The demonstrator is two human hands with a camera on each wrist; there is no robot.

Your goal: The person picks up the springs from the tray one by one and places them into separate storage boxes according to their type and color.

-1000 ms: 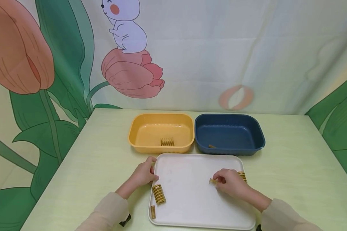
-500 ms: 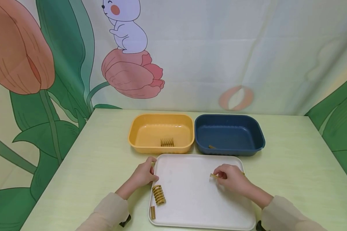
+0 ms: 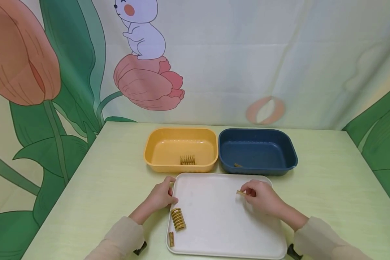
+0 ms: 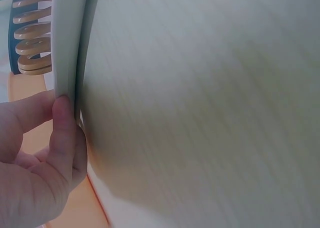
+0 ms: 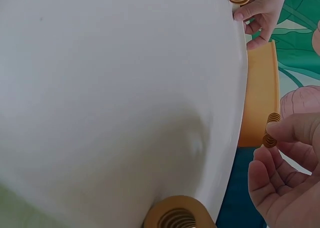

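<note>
My right hand (image 3: pixel 262 198) pinches a small brass coil spring (image 3: pixel 240 193) between thumb and fingers, held above the far right part of the white tray (image 3: pixel 221 220). The same spring (image 5: pixel 271 130) shows in the right wrist view. My left hand (image 3: pixel 160 194) grips the tray's left edge, thumb on the rim. Near that hand on the tray lie a thick gold spring (image 3: pixel 178 219) and, closer to the front corner, a thin small spring (image 3: pixel 171 239). Another thick spring (image 5: pixel 176 217) stands out in the right wrist view; my right hand hides it from the head view.
Behind the tray stand a yellow bin (image 3: pixel 156 167) with a wider spring (image 3: pixel 187 160) in it and a dark blue bin (image 3: pixel 263 171) with a small spring (image 3: pixel 238 165). Their front walls stand close to the tray's far edge. A printed curtain (image 3: pixel 214 72) hangs behind the table.
My right hand has lifted the small spring and moved a little toward the blue bin, covering the thick spring on the right. My left hand stays on the tray edge.
</note>
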